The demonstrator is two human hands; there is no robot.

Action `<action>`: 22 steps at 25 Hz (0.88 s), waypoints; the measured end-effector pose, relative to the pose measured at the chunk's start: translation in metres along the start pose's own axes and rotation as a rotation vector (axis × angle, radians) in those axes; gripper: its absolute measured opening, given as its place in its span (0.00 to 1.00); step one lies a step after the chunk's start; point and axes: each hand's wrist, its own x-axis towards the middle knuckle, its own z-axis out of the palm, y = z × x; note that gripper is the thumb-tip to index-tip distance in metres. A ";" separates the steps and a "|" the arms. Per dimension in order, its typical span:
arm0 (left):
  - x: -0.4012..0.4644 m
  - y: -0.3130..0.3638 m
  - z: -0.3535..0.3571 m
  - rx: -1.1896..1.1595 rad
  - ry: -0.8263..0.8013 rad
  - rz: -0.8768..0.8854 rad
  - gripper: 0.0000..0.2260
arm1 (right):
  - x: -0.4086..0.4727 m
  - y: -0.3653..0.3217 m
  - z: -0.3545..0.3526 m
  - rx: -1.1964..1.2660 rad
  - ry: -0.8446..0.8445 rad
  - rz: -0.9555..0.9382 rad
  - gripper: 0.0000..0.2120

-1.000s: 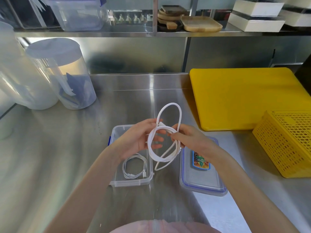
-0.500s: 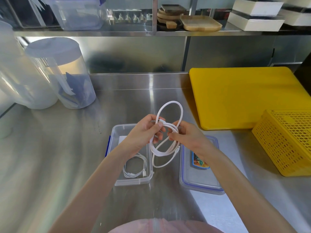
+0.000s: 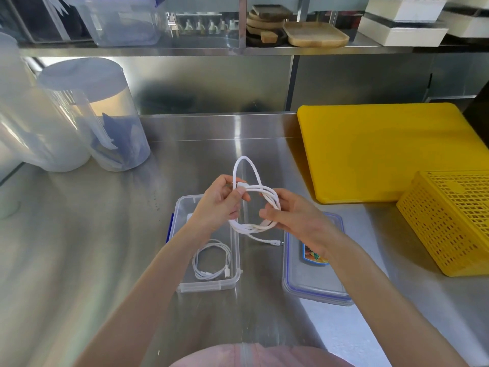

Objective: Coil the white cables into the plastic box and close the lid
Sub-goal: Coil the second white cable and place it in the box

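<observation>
A thick white cable (image 3: 260, 192) is looped into a coil above the steel counter, between both hands. My left hand (image 3: 221, 206) pinches the coil's upper left, near a plug end. My right hand (image 3: 293, 217) holds the coil's right side, fingers curled round the strands. One loop sticks up behind the hands, and a loose plug end (image 3: 275, 243) hangs below. Under my left hand stands the clear plastic box (image 3: 207, 286), open, with a thinner coiled white cable (image 3: 211, 260) inside. Its lid (image 3: 315, 290), blue-rimmed with a sticker, lies flat to the right.
A yellow cutting board (image 3: 383, 154) lies at the back right and a yellow mesh basket (image 3: 449, 221) at the right edge. Clear lidded jugs (image 3: 98, 120) stand at the back left. A shelf above holds containers and wooden trays.
The coil has been gathered tighter and turned flatter between the hands. The upright loop has shrunk, and a plug end now dangles free below.
</observation>
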 end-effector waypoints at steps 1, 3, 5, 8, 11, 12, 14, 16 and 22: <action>0.000 0.001 -0.001 -0.002 0.009 0.000 0.06 | 0.001 0.001 0.001 -0.086 0.067 -0.042 0.09; 0.001 0.001 -0.004 0.001 0.020 -0.005 0.06 | 0.002 0.002 0.000 -0.162 0.168 -0.085 0.08; 0.001 0.001 -0.008 0.002 0.053 -0.004 0.06 | 0.001 0.002 -0.003 -0.136 0.223 -0.098 0.09; 0.003 0.003 -0.017 -0.025 0.093 -0.004 0.05 | -0.002 -0.001 -0.017 0.173 0.244 -0.066 0.13; 0.006 0.001 -0.026 -0.049 0.114 0.010 0.05 | -0.002 -0.004 -0.030 0.485 0.174 0.013 0.14; 0.007 0.001 -0.028 -0.071 0.126 0.013 0.05 | -0.001 -0.006 -0.033 0.522 0.151 0.030 0.14; 0.010 0.000 -0.033 -0.128 0.147 0.018 0.05 | -0.002 -0.009 -0.039 0.532 0.107 0.050 0.13; 0.012 0.000 -0.039 -0.158 0.164 0.027 0.06 | -0.004 -0.013 -0.045 0.473 0.077 0.054 0.12; 0.013 0.001 -0.046 -0.243 0.188 0.028 0.07 | -0.005 -0.017 -0.051 0.114 0.201 -0.055 0.11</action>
